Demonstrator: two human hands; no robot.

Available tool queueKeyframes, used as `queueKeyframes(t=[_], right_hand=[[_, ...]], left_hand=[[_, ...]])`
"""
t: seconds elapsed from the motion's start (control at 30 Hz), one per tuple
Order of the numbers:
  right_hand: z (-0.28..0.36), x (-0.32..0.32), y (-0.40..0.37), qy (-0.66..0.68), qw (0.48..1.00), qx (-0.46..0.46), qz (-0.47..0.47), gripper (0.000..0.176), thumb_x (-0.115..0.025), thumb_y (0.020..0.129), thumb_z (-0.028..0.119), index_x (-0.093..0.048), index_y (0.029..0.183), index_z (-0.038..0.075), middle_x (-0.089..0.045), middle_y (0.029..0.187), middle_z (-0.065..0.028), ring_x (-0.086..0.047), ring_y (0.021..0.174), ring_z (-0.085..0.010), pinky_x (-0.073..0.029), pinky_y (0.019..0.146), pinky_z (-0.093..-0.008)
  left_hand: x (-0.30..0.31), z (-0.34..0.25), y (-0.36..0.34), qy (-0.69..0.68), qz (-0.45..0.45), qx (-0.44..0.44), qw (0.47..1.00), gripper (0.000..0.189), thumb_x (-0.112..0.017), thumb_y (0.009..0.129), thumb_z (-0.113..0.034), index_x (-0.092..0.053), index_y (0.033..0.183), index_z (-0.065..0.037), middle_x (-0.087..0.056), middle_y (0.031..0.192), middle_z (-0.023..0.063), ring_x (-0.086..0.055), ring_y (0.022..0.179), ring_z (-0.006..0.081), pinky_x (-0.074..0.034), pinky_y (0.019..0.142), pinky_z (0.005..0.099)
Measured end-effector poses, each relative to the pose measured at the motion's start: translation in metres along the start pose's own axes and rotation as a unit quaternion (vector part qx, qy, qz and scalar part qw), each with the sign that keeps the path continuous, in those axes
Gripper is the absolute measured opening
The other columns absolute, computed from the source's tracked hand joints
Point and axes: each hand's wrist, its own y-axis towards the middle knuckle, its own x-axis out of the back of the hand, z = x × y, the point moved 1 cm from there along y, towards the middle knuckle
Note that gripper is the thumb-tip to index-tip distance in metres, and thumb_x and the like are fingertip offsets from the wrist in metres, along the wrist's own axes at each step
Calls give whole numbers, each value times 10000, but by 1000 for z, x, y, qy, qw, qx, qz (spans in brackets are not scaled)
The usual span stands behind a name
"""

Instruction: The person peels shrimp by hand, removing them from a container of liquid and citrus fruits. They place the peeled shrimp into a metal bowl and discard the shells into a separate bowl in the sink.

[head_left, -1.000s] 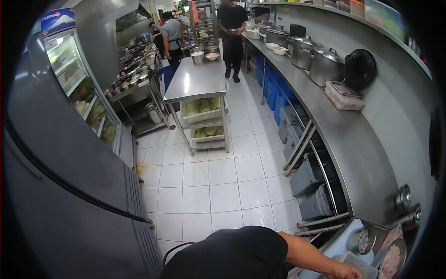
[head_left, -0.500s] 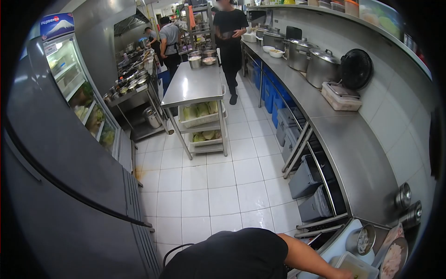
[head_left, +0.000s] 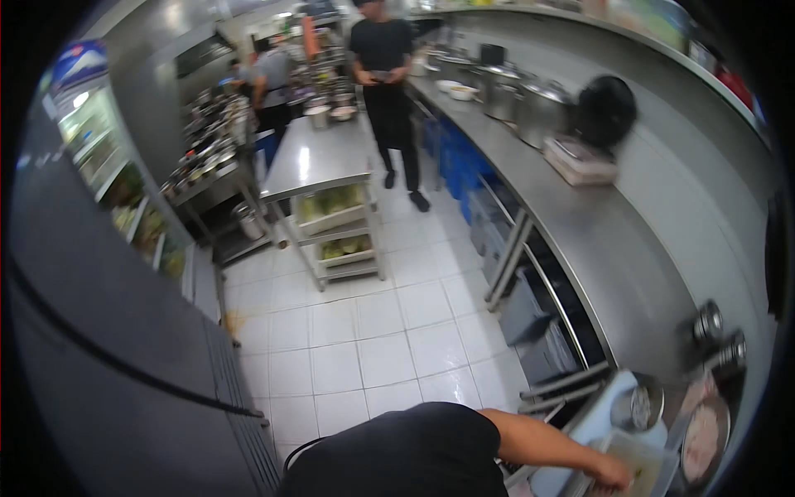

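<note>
From the lower edge my outstretched arm, which looks like the left one, reaches right to the counter. My left hand [head_left: 614, 473] is at the left side of a translucent plastic container [head_left: 660, 464] with some small greenish bits in it. Its fingers are blurred and partly hidden, so I cannot make out what they hold. Under the container lies a pale blue cutting board [head_left: 614, 403]. A metal pot [head_left: 653, 407] with pale contents stands just beyond. To the right is a round metal bowl [head_left: 722, 414] filled with pale pinkish pieces. My right hand is out of frame.
A long steel counter [head_left: 609, 248] runs along the right wall, with large pots [head_left: 544, 112] and grey bins [head_left: 530, 311] below. A wheel-less steel table [head_left: 310, 157] stands mid-floor. Nearby stands a person in black [head_left: 383, 50]. Tall fridges [head_left: 99, 273] line the left.
The view has shifted and blurred, sliding the room left. My left hand appears slightly higher, still at the container. The person in black has come closer, with both hands in front.
</note>
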Motion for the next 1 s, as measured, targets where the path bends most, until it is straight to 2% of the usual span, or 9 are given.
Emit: queueKeyframes(t=[0.1, 0.13, 0.17, 0.2, 0.27, 0.6, 0.73, 0.87, 1.0], right_hand=[[-101, -39, 20, 163, 968, 35, -188, 292, -554, 999, 257, -672, 1085, 4, -678, 981, -93, -607, 889, -200, -493, 816, -356], [-24, -17, -9, 108, 992, -7, -65, 284, -566, 993, 266, -656, 1029, -1, -648, 921, -58, -559, 844, -163, -471, 776, -328], [-20, -26, -20, 86, 985, 16, -150, 267, -559, 992, 245, -644, 958, -5, -612, 841, -43, -519, 783, -143, -449, 718, -318], [23, -13, -31, 119, 985, -21, -126, 258, -586, 970, 216, -693, 1004, -17, -701, 901, -129, -625, 821, -204, -487, 749, -347], [46, -1, -43, 67, 985, -6, -156, 228, -605, 949, 211, -666, 890, -1, -607, 728, -125, -526, 626, -179, -453, 611, -356], [-43, 12, -159, 118, 904, -167, -376, 197, -627, 940, 150, -711, 1062, 21, -673, 896, -108, -603, 744, -196, -460, 664, -305], [-80, -6, -180, -154, 908, -172, -350, 250, -663, 901, 150, -703, 1128, 53, -689, 1047, -120, -621, 937, -265, -459, 799, -384], [-3, 42, -131, -210, 898, -80, -378, 282, -692, 856, 144, -720, 1133, 98, -704, 1042, -86, -597, 1032, -256, -419, 892, -412], [31, 47, -48, -310, 926, -5, -215, 199, -660, 861, 154, -752, 1037, 141, -728, 985, -38, -616, 984, -233, -393, 881, -381]], left_hand=[[-8, 1, -21, 140, 40, -83, 986, 445, -715, 805, -306, -674, 1212, -131, -683, 1084, 106, -654, 991, 292, -522, 802, 420], [-8, -2, -32, 231, 56, -129, 963, 450, -716, 806, -307, -673, 1218, -133, -683, 1089, 106, -653, 995, 293, -522, 805, 421], [4, -10, -44, 270, 70, -152, 948, 455, -716, 806, -308, -673, 1225, -134, -683, 1095, 106, -653, 1000, 294, -522, 807, 421], [11, -15, -49, 239, 91, -134, 957, 461, -716, 807, -309, -672, 1232, -135, -682, 1100, 106, -652, 1004, 294, -522, 810, 421], [22, -47, -77, -288, 96, 89, 949, 339, -618, 953, -335, -676, 1108, -39, -664, 886, 69, -659, 817, 168, -531, 704, 283], [33, -74, -75, -287, 76, 106, 949, 272, -668, 953, -234, -629, 1137, -37, -685, 907, 49, -668, 743, 119, -516, 645, 243], [104, -85, -52, -130, -46, -7, 990, 282, -673, 943, -219, -654, 1157, -37, -696, 870, 54, -669, 729, 118, -520, 637, 263], [167, -82, -23, 265, -193, -67, 942, 320, -639, 932, -296, -694, 1119, -42, -740, 1002, 140, -710, 810, 320, -543, 735, 389], [200, -46, 9, 503, -65, -7, 862, 310, -620, 919, -302, -708, 1107, -74, -709, 1088, 167, -670, 967, 378, -522, 856, 441]])
